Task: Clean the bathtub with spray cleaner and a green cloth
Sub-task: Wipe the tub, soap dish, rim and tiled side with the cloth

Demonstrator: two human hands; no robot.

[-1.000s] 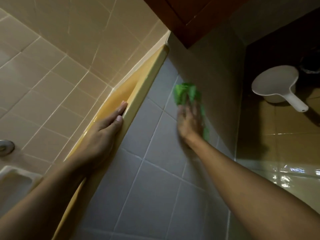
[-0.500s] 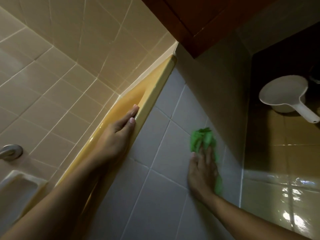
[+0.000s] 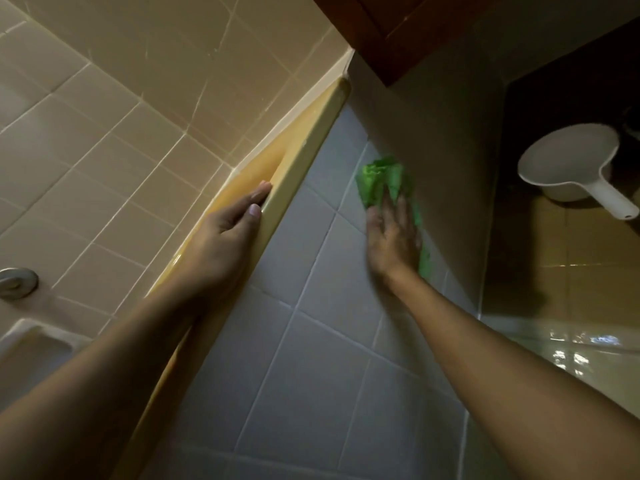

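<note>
- The green cloth (image 3: 377,178) lies bunched against the grey tiled panel (image 3: 311,341) below the bathtub rim (image 3: 311,133), near the panel's far corner.
- The right hand (image 3: 393,233) presses it flat, fingers straight and spread, pinching nothing.
- The left hand (image 3: 225,237) rests on the rim with straight fingers and holds nothing.
- The cloth looks soft, light and limp. It will likely bunch and slip, so a broad palm over its middle suits best.
- No spray cleaner is in view.

Right of tub rim (image 3: 304,157), cloth (image 3: 377,181) on tiles (image 3: 311,375); dipper (image 3: 568,164) farther right
</note>
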